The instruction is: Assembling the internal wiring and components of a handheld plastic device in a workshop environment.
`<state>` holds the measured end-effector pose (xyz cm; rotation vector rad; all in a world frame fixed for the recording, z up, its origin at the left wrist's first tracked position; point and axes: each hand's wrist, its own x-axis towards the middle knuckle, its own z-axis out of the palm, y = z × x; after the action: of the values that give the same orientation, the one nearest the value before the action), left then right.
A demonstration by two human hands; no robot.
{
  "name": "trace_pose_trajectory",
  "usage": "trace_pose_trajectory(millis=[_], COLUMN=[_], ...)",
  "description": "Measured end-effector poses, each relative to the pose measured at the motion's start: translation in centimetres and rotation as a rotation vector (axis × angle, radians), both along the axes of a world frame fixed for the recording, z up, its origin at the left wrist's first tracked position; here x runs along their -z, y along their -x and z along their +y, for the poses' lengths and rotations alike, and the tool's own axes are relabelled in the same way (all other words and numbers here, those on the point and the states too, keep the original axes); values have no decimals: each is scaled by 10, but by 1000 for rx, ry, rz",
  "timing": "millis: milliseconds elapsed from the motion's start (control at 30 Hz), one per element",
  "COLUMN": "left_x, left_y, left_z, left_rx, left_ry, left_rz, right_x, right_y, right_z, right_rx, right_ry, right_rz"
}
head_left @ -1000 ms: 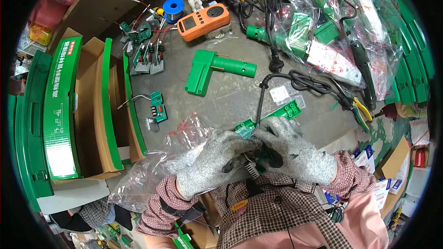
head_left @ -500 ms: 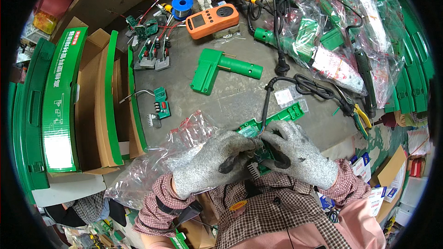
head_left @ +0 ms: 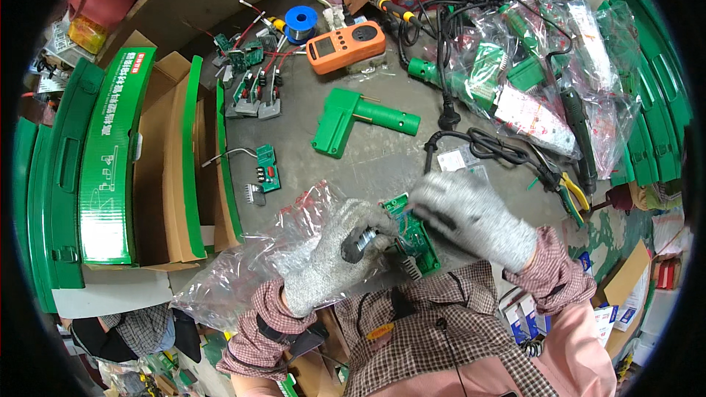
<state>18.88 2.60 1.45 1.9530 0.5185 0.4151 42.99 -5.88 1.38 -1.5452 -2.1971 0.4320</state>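
My gloved left hand (head_left: 340, 250) is closed at the left edge of a green plastic housing half (head_left: 430, 256) near the table's front edge. A green circuit board and a finned grey heat sink (head_left: 409, 267) sit at the housing. Something shiny and silver shows between my left thumb and fingers. Over the housing's right side is my gloved right hand (head_left: 474, 217), blurred, its fingertips partly hidden. A black power cord (head_left: 429, 154) runs down to its fingers; whether they grip it I cannot tell. Farther away lies a green pistol-shaped housing (head_left: 342, 125).
On the left stand an open green carton (head_left: 114, 169) and green cases (head_left: 66, 176). Toward the back are an orange meter (head_left: 346, 48), a solder spool (head_left: 300, 23) and several circuit boards. Bagged green parts (head_left: 529, 66), pliers (head_left: 572, 195) and coiled cable fill the right. Clear plastic wrap (head_left: 250, 265) lies front left.
My right hand has risen and turned away from the left one, uncovering the circuit board. The housing now sits more upright in view, and the whole view has shifted slightly.
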Motion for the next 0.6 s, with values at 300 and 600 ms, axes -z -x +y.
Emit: trace_pose_trajectory(millis=[300,600], left_x=[-7,-1], left_y=[-31,-26], left_z=[3,-6], left_rx=[202,58], left_ry=[-423,-43], left_rz=[123,81], right_x=[7,11], right_y=[18,2], right_z=[76,-38], right_rx=[106,154], right_ry=[24,-160], right_rz=[455,235])
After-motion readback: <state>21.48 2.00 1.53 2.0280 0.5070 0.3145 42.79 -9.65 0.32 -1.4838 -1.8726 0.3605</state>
